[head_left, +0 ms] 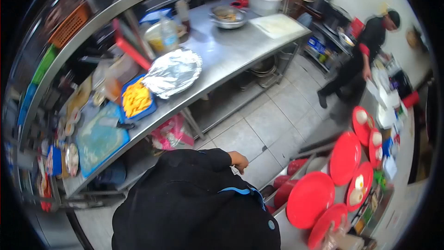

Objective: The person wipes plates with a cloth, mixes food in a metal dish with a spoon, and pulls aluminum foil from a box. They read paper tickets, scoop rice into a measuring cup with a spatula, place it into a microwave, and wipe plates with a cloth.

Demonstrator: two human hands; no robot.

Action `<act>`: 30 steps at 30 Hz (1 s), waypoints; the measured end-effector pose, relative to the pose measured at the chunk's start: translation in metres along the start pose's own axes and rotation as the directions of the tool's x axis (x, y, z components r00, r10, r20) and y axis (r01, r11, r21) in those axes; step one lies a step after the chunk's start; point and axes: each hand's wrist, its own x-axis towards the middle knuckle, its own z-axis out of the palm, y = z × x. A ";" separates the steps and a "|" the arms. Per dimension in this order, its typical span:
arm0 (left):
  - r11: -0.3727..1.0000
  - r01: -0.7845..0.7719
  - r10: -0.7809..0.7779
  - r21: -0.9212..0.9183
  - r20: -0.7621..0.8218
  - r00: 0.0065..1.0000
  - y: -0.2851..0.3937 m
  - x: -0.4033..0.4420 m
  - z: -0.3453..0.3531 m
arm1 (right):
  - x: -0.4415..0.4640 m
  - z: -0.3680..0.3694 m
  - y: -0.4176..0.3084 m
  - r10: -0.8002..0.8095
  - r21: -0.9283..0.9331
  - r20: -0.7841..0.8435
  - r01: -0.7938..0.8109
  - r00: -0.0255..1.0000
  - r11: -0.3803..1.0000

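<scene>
My left hand [239, 162] extends from a black sleeve above the tiled floor, its fingers loosely curled together with nothing visible in them. Closest to it on the right are dark red rounded items [284, 193] below the counter edge. My right hand does not show. Red plates [310, 200] stand along the right counter, some bare. One plate [365, 172] carries a fried egg and a pale mound. At the bottom right, a blurred, pinkish, see-through item [336, 235] lies over a red plate.
A steel table [208, 41] on the left bears a foil-covered dish [175, 71], a blue tub of yellow-orange pieces [137, 98], a knife [115, 123] and a blue board [99, 141]. A person in black [370, 41] stands at the back right. Pink bags [172, 134] sit under the table.
</scene>
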 end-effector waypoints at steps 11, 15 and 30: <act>0.891 0.006 -0.264 -0.454 -0.508 0.820 -0.126 -0.136 0.040 | 0.028 0.106 -0.311 -0.625 0.541 0.594 0.322 0.507 0.776; 0.783 0.201 -0.441 -0.589 -0.296 0.847 -0.215 -0.168 0.124 | 0.006 0.141 -0.430 -0.968 0.801 0.130 0.553 0.213 0.229; 0.190 0.337 -0.927 -0.922 -0.055 0.371 -0.243 -0.253 0.379 | -0.003 0.049 -0.651 -0.984 0.930 -0.089 0.340 -0.156 -0.138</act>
